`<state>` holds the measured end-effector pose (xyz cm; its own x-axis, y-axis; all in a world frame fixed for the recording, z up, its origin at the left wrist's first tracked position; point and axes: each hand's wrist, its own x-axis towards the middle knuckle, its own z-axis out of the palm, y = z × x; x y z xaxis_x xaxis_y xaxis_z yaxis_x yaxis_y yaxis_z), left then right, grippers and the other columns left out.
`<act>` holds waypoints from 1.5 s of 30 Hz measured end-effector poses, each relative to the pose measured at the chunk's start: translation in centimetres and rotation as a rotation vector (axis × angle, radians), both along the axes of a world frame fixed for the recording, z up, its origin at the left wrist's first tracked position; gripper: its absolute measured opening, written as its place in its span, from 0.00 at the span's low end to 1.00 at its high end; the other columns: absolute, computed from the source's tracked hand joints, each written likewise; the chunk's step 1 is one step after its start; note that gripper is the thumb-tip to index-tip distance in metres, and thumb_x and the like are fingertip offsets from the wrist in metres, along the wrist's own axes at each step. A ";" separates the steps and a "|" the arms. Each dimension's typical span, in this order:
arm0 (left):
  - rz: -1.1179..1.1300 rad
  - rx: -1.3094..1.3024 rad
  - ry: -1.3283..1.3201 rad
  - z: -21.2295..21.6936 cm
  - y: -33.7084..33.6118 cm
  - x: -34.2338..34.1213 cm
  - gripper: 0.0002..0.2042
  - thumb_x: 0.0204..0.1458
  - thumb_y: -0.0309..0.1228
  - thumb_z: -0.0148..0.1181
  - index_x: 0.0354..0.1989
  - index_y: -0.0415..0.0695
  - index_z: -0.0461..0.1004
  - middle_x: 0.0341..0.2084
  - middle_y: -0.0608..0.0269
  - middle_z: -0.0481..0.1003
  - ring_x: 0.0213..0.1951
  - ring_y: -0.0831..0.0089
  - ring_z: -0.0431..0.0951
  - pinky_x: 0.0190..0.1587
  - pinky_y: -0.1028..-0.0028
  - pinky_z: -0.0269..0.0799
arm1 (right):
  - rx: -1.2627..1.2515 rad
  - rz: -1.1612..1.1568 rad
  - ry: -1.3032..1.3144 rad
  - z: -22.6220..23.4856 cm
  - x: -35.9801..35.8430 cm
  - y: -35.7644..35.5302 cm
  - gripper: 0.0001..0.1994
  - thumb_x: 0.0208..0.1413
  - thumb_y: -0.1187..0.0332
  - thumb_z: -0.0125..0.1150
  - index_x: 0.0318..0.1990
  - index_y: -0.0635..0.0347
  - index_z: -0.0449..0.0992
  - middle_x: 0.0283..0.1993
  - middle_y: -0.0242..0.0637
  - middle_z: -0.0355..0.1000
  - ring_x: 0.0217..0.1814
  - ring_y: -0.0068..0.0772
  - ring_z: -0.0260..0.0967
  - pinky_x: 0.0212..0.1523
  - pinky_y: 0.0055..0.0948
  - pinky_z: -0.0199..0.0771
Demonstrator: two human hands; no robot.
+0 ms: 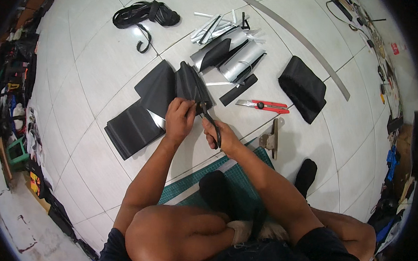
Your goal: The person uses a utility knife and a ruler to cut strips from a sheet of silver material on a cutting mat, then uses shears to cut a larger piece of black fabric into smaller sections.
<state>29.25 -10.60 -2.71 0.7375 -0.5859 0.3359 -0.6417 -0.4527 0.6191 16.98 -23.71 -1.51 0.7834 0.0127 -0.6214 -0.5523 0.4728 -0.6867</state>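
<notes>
My right hand [222, 136] is closed around the black handles of a pair of scissors [217, 127], whose blades point up and left toward my left fingertips. My left hand [179, 118] is closed in a pinch beside the blades, on what looks like a small black strip; the fingers partly hide it. Under and beyond the left hand lies folded black sheet material [158, 87] with a ribbed surface, its pale underside showing at one fold. One flap [133, 129] of it spreads to the left on the tiled floor.
Beyond lie a bundle of black webbing [146, 14], pale offcuts [214, 29] and silver-backed rolls [241, 61]. To the right are a red utility knife [267, 106], a metal clip [271, 139], folded black fabric [303, 90] and a long metal ruler [312, 48]. A green cutting mat [177, 192] lies near my legs.
</notes>
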 end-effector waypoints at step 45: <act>0.454 0.151 0.518 4.6 1.6 5.1 0.26 0.60 0.52 0.52 0.40 0.35 0.78 0.36 0.49 0.76 0.42 0.54 0.76 0.48 0.62 0.69 | -0.377 -0.096 0.056 0.4 -7.6 -2.1 0.19 0.60 0.54 0.64 0.29 0.59 0.69 0.21 0.28 0.66 0.21 0.20 0.64 0.24 0.24 0.65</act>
<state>34.31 -9.00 1.85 0.9631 -0.1948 -0.1857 -0.0082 -0.7110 0.7031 9.36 -25.82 -1.13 0.7349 -0.2969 -0.6097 -0.5589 0.2442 -0.7925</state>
